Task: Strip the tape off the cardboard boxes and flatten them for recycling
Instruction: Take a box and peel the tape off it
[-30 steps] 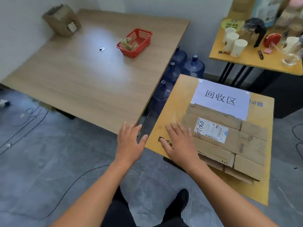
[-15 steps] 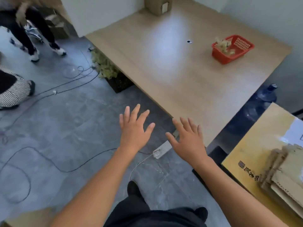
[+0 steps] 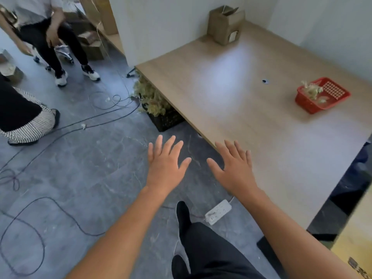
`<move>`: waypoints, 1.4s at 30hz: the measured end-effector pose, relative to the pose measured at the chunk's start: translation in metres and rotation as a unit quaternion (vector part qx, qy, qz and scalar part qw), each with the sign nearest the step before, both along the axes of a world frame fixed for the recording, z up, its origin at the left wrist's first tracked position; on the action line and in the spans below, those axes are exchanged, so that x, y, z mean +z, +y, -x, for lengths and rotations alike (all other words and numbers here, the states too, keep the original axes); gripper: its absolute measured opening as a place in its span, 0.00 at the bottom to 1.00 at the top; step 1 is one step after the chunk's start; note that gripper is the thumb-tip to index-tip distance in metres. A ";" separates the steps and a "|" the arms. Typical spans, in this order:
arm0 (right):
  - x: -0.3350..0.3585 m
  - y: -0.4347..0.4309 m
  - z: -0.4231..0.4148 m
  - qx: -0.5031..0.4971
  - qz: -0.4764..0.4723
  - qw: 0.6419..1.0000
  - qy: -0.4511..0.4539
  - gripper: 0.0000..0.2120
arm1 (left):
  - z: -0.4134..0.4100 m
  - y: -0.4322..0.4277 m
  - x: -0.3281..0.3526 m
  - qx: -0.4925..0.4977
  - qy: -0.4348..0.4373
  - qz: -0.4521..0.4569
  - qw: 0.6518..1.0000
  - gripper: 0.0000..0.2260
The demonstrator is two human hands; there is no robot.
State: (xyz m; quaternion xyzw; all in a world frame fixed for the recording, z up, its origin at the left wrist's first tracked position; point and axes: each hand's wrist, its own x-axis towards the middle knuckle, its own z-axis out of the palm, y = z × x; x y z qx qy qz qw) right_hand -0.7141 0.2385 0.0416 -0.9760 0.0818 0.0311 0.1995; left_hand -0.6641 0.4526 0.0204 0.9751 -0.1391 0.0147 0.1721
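Brown box (image 3: 224, 25) on the wooden table (image 3: 241, 121) is next, I think. I turn from the flat pile, left hand (image 3: 164, 168) and right hand (image 3: 234, 171) open, empty.

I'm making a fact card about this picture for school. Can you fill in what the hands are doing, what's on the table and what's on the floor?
left hand: open, fingers spread, holding nothing, above the floor
right hand: open, fingers spread, holding nothing, by the table's near edge
table: cardboard box upright at the far corner, top flaps open; red basket
floor: white power strip, dark cables
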 end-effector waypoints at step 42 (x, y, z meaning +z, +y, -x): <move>-0.006 -0.025 -0.612 -0.265 0.061 0.962 0.024 0.34 | -0.754 -0.113 0.027 -0.268 -0.020 0.022 0.963 0.26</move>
